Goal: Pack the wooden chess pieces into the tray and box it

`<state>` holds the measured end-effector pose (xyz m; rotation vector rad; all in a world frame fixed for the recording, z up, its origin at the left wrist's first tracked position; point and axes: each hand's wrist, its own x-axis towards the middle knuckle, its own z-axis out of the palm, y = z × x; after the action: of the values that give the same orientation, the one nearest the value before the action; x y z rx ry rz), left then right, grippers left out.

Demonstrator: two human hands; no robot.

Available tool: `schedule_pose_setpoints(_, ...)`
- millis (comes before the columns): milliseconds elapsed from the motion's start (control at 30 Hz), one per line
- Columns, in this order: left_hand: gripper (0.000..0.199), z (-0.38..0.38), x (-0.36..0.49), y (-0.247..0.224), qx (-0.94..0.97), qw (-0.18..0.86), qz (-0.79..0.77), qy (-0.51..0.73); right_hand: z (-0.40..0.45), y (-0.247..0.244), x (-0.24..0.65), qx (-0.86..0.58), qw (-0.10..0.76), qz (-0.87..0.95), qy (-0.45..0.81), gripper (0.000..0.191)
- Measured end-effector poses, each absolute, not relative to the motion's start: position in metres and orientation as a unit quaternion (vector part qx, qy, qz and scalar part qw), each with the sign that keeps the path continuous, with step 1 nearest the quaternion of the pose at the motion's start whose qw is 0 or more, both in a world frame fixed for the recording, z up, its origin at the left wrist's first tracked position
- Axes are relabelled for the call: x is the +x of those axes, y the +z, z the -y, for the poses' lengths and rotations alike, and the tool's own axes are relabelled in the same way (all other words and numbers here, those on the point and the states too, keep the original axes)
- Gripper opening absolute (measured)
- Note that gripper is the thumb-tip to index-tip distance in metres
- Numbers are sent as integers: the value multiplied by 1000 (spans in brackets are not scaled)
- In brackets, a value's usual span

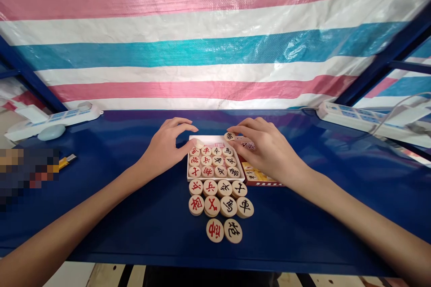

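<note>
A white box (244, 175) holds rows of round wooden xiangqi pieces with red or black characters. At its far right corner my right hand (264, 145) pinches a xiangqi piece (229, 136) with a black character between thumb and fingers. My left hand (168, 145) is at the box's left side, fingers curved and apart from the thumb. Its thumb tip rests by a pale piece (198, 144) at the far left corner; whether it presses on it I cannot tell. Nearer to me, more pieces (212, 205) lie in rows on the table, some of them stacked.
Partly under my right hand lies a dark red box lid (261, 183) with a yellow picture. White power strips (70, 116) stand at both back corners, beside a pale mouse (51, 132) on the left. A yellow cutter (67, 161) lies on the blue table (134, 228); striped sheeting (202, 54) hangs behind.
</note>
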<state>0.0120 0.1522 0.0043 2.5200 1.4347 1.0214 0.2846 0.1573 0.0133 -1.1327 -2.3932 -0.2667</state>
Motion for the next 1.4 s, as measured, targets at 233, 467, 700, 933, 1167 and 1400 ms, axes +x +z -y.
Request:
schedule_pose_setpoints(233,16,-150,13,4,850,16,-427,308,-150,9,276,-425,209,873,-118,22)
schedule_pose_setpoints(467,14,-157,10,3,839,40,-461,288,-149,10,275,-410,226,879,-93,17)
schedule_pose_setpoints(700,16,-164,9,6,838,65,-465,280,-147,9,277,-389,246,885,-75,19)
schedule_pose_setpoints(933,17,-171,12,10,831,46,-467,298,-146,8,278,-392,250,880,-94,21)
schedule_pose_setpoints(1167,22,-167,16,5,837,9,-461,294,-144,7,280,-404,248,877,-84,23)
schedule_pose_setpoints(1400,29,-159,15,11,868,-161,-415,220,-144,7,280,-401,230,883,-81,25)
